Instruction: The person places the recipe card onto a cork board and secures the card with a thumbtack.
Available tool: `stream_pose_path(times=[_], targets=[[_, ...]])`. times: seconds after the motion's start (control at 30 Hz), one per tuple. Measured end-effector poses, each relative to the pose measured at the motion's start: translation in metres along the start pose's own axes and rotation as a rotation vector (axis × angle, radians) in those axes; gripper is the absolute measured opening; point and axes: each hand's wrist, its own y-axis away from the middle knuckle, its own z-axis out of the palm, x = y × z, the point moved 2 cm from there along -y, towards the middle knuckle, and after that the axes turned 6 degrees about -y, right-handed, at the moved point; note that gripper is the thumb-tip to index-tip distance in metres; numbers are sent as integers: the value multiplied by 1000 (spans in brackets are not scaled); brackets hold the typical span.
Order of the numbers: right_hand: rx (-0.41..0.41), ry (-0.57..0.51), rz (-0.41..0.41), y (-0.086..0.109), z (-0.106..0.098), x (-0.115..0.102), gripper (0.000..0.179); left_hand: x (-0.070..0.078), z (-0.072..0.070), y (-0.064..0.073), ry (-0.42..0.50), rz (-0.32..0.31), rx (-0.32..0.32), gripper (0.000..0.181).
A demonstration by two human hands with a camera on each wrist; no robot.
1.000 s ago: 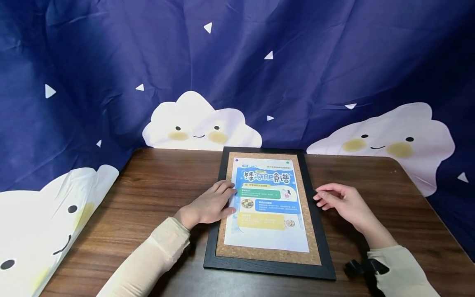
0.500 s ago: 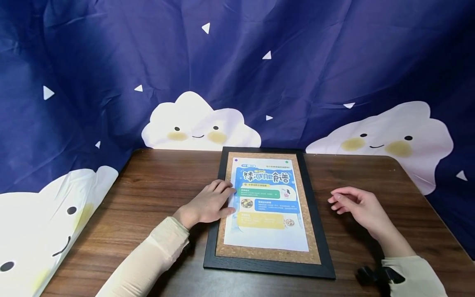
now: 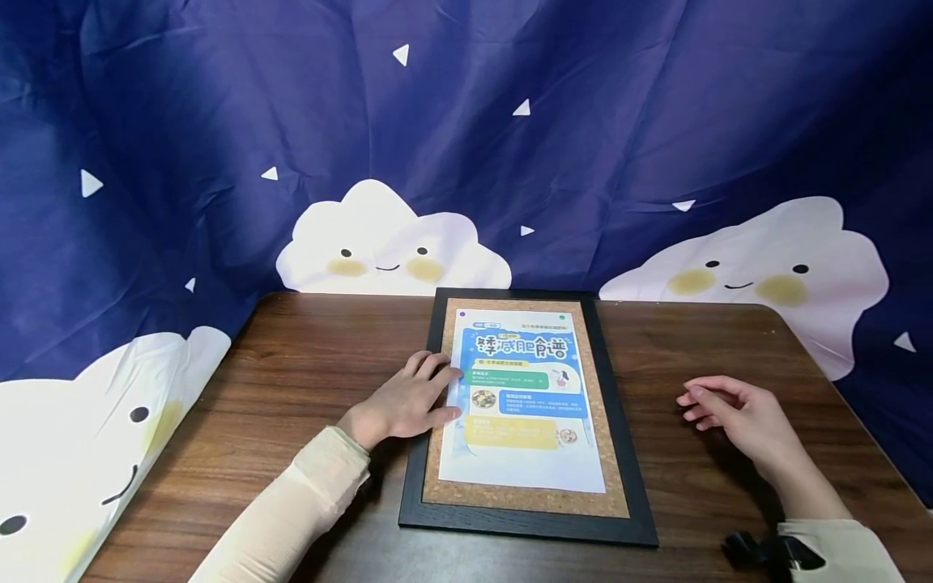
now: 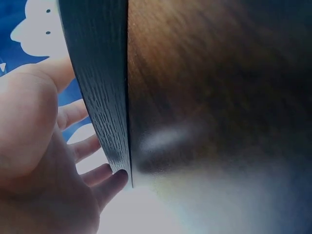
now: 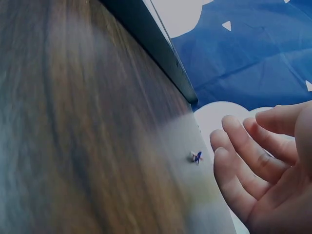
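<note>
A black-framed cork board lies on the brown table with a printed paper sheet on it. A purple pushpin and a green pushpin sit at the sheet's top corners. My left hand rests across the board's left frame edge, its fingers spread and fingertips at the sheet's left border. Right of the board, my right hand is apart from it, with fingers loosely bent; the right wrist view shows nothing held. Beyond those fingers a few small coloured pieces, perhaps pushpins, lie on the table.
The wooden table extends on both sides of the board. A dark blue curtain with white clouds hangs directly behind its far edge. A black wrist device is on the right sleeve.
My right hand has moved from beside the board's right frame edge to the right and slightly nearer. The left hand, board and sheet keep their places.
</note>
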Motion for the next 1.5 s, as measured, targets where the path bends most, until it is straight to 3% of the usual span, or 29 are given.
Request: stream_pose_path(times=[0.27, 0.43, 0.67, 1.2, 1.5], targets=[[11, -4, 123, 5, -11, 13, 18, -2, 1, 0, 13, 1, -37, 61], [-8, 51, 176, 5, -12, 17, 17, -2, 1, 0, 24, 3, -50, 62], [-34, 159, 199, 4, -9, 15, 36, -3, 1, 0, 49, -26, -79, 65], [-61, 301, 248, 0, -6, 12, 38, -2, 2, 1, 40, -48, -85, 65], [-29, 460, 235, -4, -3, 9, 45, -1, 2, 1, 42, -42, -82, 64]])
